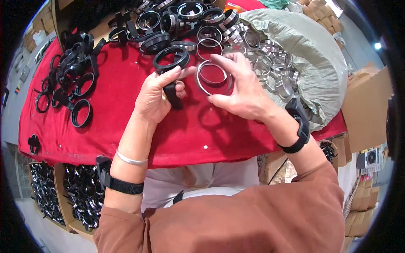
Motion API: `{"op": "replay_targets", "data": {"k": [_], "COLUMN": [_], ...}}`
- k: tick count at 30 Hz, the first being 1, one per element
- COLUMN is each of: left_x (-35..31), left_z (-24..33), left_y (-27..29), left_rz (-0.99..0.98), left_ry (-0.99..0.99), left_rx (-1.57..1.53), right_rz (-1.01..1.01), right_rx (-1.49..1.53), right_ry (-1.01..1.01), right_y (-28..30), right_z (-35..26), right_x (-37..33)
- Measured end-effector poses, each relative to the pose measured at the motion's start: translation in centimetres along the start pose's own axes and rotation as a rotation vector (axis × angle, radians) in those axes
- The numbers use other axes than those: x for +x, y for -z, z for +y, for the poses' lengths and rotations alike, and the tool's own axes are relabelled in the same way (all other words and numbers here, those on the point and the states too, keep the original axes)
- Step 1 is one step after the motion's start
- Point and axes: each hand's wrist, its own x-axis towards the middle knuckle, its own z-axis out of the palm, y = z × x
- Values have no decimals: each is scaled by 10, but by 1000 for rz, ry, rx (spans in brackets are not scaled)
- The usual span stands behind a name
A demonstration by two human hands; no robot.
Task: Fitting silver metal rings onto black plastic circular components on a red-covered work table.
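Observation:
My left hand (152,96) is closed around the dark handle of a black ring with a handle (184,59). The ring part stands up beyond my fingers, and my index finger stretches to the right. Just right of it, my right hand (244,90) grips a thin silver metal ring (201,84) between thumb and fingers. The two rings are close together; whether they touch I cannot tell. Both are held above the red cloth (185,139), where the metal ring's shadow falls. Another thin metal ring (198,49) lies just beyond my right fingertips.
Black handled rings (81,114) lie heaped at the left. Further black and silver rings (154,42) pile up at the back. Loose metal rings (284,86) rest on a pale green sack (316,55) at the right. Below the table edge stand boxes of black parts (84,189).

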Motion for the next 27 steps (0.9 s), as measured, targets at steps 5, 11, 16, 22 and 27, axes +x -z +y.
{"op": "replay_targets", "data": {"k": [5,11,16,22,27], "left_x": [-3,-5,-6,-7,-5], "left_z": [1,0,0,0,0], "left_y": [0,1,-1,-2,1], "left_rz": [-68,-86,-59,-31,-81], "left_ry": [24,18,51,77,80], "left_rx": [86,139,116,53,133], "right_rz": [-31,-10,80,149,170], "right_rx": [-268,-351,-215,-246,-318], "right_ry": [382,523,523,445,478], "right_y": [2,-4,-3,-11,-13], "right_z": [-17,-19,-15,-16,-17], "right_x": [3,-3,-4,-3,2]}}
